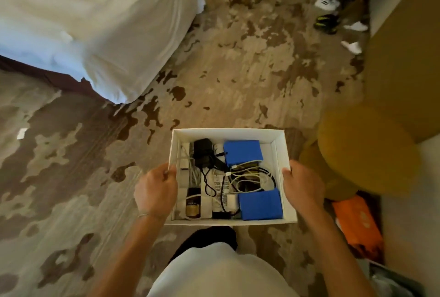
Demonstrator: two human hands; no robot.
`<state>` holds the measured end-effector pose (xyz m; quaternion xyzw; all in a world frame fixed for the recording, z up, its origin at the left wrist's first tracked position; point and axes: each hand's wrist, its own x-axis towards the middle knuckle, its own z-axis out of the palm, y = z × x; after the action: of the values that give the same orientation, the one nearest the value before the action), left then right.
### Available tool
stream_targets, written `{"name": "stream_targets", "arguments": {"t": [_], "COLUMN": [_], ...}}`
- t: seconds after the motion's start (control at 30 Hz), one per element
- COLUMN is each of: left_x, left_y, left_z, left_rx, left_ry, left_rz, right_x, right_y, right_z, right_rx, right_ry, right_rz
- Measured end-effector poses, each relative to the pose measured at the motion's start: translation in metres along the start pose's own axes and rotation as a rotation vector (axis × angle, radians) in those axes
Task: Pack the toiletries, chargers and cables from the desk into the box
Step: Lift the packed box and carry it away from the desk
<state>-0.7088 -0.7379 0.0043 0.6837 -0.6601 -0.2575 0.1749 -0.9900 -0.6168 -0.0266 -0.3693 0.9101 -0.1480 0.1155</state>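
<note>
Patterned brown and beige carpet fills my view, with a white-sheeted bed at upper left and a mustard round seat at right. Shoes lie by the far wall, and an orange bag sits on the floor below the seat. I see a white open box held above the carpet, in front of the person's body. My left hand grips its left wall, fingers curled over the rim; my right hand is closed on the right wall. Inside lie two blue packs, a tangle of white cables, a black charger, white tubes and a small brown bottle.
</note>
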Motion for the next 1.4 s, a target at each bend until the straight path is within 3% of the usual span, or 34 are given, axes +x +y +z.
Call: {"name": "stream_targets", "arguments": {"t": [0.6,1.0,1.23,1.4], "left_x": [0.048,0.026,0.036,0.044], "left_y": [0.252,0.410,0.461,0.481], "left_z": [0.185,0.373,0.501,0.582], "left_rx": [0.028,0.082,0.162,0.204], "left_ry": [-0.335,-0.322,-0.404,-0.337], "left_rz": [0.220,0.115,0.114,0.153], "right_x": [0.142,0.271,0.345,0.383], "right_y": [0.182,0.372,0.476,0.529], "right_z": [-0.090,-0.108,-0.077,-0.048], "right_rx": [0.026,0.069,0.129,0.136], "right_ry": [0.002,0.024,0.061,0.044], "right_rz": [0.388,0.455,0.502,0.534]}}
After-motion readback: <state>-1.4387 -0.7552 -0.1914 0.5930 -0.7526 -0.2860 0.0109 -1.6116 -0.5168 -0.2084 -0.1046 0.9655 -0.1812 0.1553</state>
